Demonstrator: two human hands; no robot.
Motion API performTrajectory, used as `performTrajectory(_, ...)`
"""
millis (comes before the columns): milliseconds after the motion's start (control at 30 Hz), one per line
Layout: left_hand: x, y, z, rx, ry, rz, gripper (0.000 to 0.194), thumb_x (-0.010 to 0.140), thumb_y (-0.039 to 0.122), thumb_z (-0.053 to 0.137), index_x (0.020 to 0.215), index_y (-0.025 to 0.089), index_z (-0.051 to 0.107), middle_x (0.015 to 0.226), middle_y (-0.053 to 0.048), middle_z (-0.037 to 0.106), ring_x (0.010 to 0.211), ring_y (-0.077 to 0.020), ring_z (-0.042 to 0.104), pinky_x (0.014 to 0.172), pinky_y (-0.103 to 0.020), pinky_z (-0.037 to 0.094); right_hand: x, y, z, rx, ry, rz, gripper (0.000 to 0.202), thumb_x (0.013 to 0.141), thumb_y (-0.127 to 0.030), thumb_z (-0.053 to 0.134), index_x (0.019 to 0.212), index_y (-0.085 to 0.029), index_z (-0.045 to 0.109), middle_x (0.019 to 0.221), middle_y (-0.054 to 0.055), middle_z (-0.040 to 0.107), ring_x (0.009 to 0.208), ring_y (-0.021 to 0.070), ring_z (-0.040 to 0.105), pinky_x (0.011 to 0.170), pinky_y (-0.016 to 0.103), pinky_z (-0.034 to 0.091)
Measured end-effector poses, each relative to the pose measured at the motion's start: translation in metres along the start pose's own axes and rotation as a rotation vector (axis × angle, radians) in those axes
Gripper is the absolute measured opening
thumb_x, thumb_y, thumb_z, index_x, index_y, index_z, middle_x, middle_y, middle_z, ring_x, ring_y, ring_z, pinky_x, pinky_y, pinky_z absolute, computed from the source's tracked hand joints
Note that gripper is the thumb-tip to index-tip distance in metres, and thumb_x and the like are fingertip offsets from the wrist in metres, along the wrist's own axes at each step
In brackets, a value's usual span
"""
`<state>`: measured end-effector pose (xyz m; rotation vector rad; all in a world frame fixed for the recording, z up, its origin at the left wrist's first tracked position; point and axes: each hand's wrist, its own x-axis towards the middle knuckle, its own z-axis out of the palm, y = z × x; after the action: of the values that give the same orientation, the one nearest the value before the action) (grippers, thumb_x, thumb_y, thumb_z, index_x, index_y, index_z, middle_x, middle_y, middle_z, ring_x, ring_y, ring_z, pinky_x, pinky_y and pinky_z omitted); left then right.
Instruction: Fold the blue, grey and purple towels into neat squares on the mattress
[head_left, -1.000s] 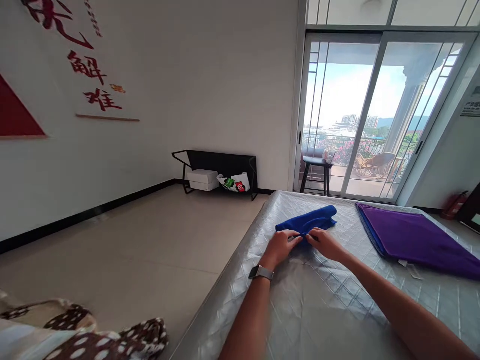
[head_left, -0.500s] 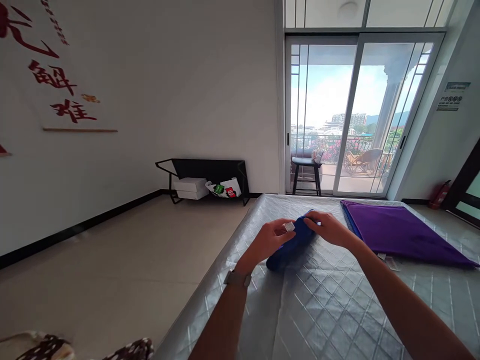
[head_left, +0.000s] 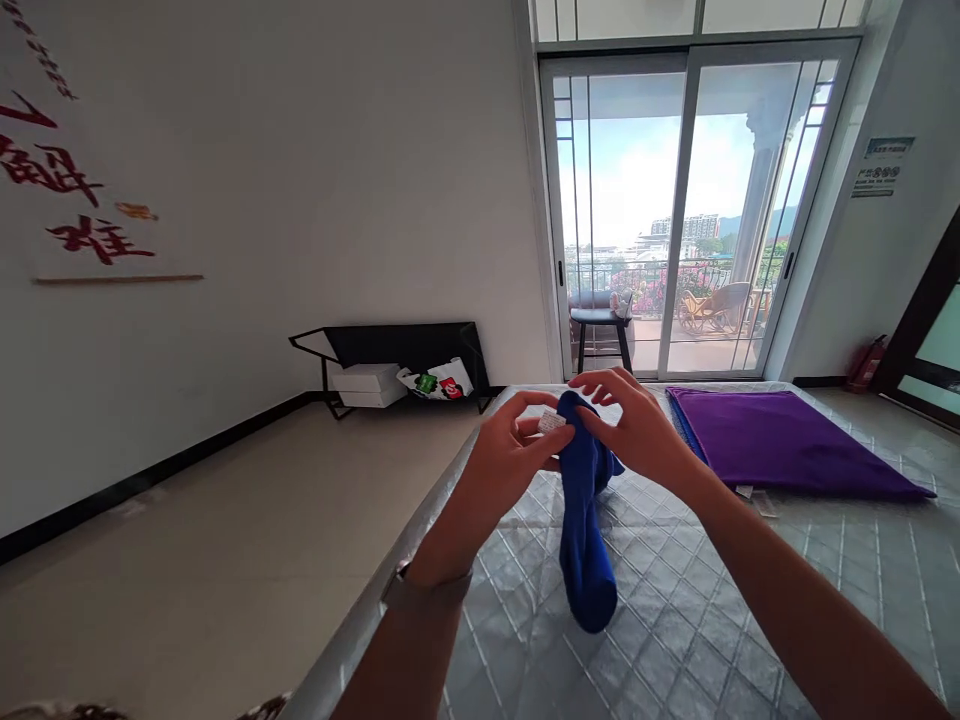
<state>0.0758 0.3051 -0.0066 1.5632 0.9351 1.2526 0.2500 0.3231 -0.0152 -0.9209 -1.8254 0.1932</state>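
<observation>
A blue sock (head_left: 581,530) hangs from my fingers above the silver quilted mattress (head_left: 675,600), its rounded end pointing down toward me. At its upper end, my left hand (head_left: 517,440) pinches the fabric, and a small white tag (head_left: 552,421) with faint print shows by those fingers. My right hand (head_left: 634,425) grips the other side of the same end, thumb against the cloth and some fingers raised. More blue fabric bunches behind the hanging part; whether it is a second sock I cannot tell.
A folded purple cloth (head_left: 787,445) with blue underneath lies on the mattress to the right. By the wall stands a black rack (head_left: 405,345) with white boxes (head_left: 367,385) and a printed bag (head_left: 442,380). Glass sliding doors (head_left: 675,220) are behind the mattress. Brown patterned fabric shows at bottom left.
Both hands have come closer and raised the blue sock, which now hangs lengthwise where it was bunched and slanted. The white tag has turned more toward me. My view has shifted slightly right.
</observation>
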Motion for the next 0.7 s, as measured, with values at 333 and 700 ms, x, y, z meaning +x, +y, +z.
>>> performTrajectory(333,-0.022,0.036,0.006,-0.07,0.298,0.147,0.027,0.074,0.035,0.071,0.095,0.018,0.074,0.081,0.0,0.073,0.081,-0.0179,0.072,0.081,-0.034,0.062,-0.017,-0.062,-0.016,0.146,-0.124,0.084,0.023,0.09,-0.047,0.061,0.102,-0.028,0.059,0.087,-0.003,0.068,0.076,0.0134,0.065,0.067,0.028,0.052)
performTrajectory(700,-0.066,0.068,0.006,0.133,0.044,0.245,0.019,0.064,0.026,0.079,0.083,0.028,0.077,0.073,0.003,0.076,0.073,-0.0243,0.075,0.068,-0.032,0.062,-0.052,-0.095,-0.037,0.056,-0.044,0.145,0.025,0.083,-0.015,0.057,0.104,-0.028,0.058,0.093,-0.002,0.069,0.073,0.0123,0.064,0.06,0.024,0.053)
